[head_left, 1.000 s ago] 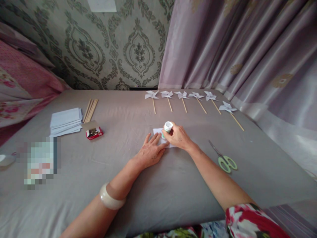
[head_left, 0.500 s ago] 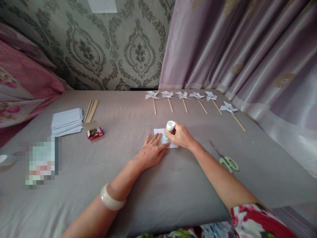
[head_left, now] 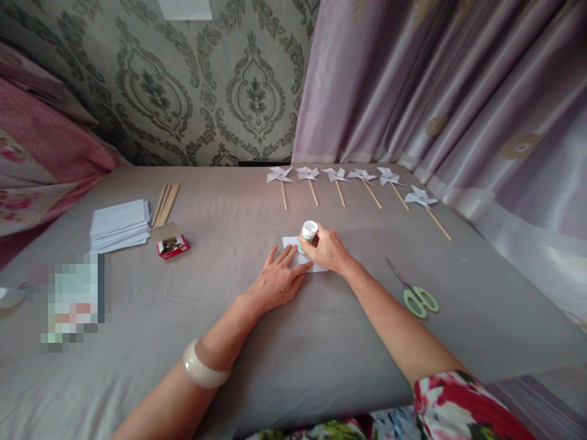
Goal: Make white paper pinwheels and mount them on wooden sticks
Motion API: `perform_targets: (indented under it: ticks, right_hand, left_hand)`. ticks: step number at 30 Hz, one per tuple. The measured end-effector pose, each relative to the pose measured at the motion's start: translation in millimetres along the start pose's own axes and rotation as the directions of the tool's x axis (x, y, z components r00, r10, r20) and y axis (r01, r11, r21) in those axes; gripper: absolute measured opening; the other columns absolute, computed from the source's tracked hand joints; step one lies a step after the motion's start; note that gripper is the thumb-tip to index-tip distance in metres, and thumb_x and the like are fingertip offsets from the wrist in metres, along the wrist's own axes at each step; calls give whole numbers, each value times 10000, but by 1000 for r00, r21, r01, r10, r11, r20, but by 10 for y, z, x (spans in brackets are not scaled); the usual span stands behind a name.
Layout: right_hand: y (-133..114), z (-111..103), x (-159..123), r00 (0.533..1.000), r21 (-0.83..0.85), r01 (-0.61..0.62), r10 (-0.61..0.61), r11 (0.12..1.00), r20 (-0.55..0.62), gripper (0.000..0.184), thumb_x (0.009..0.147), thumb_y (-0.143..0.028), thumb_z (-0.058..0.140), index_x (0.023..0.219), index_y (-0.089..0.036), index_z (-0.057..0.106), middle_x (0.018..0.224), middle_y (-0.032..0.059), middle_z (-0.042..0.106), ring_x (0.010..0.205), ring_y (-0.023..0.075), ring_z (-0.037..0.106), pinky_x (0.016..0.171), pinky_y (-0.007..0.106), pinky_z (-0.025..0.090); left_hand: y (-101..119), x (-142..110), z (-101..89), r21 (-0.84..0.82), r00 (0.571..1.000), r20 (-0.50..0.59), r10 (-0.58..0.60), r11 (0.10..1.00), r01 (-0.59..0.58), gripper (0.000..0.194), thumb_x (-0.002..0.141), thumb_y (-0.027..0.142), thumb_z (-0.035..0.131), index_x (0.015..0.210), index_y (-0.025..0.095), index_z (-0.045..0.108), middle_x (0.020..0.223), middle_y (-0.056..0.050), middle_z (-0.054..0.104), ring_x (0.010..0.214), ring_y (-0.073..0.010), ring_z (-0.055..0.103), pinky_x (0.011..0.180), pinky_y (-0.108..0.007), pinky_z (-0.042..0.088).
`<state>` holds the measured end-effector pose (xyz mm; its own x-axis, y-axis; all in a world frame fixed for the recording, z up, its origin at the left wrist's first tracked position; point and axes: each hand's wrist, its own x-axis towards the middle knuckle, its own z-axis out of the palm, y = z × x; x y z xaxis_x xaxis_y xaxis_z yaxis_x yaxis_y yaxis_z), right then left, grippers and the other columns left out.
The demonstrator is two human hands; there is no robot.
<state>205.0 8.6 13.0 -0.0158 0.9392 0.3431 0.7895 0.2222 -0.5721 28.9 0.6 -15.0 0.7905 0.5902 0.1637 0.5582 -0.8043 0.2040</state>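
Observation:
A small white sheet of paper [head_left: 318, 266] lies flat on the grey cloth in front of me. My left hand [head_left: 279, 276] rests on its left part, fingers spread and pressing it down. In my right hand [head_left: 331, 247] is a white and green glue stick [head_left: 309, 230], held upright with its lower end at the paper. The fingers hide most of the tube and the spot where it meets the sheet. Scissors [head_left: 413, 293] with pale green handles lie to the right of my right forearm, blades slightly apart.
Several white paper pinwheels [head_left: 336, 175] on sticks lie in a row at the back right. On the left are a stack of white paper [head_left: 120, 221], several wooden sticks [head_left: 166, 205], a red box [head_left: 173, 245] of small metallic pieces, and a blurred-out item [head_left: 73, 296].
My right hand has shifted the glue stick a little to the left over the paper. My left hand stays pressed on the sheet. The whole view has shifted slightly.

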Motion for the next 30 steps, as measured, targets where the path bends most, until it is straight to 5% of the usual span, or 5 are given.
perform_targets:
  ticks: [30]
  right_hand:
    - [-8, -45, 27, 999, 3, -7, 6, 1000, 48, 209, 803, -325, 538, 915, -153, 574, 669, 48, 663, 575, 153, 594, 559, 239, 400]
  left_hand:
    - [6, 8, -10, -8, 1000, 11, -15, 1000, 15, 375, 929, 312, 383, 1272, 304, 534, 1448, -120, 395, 1350, -301, 328, 1086, -589, 171]
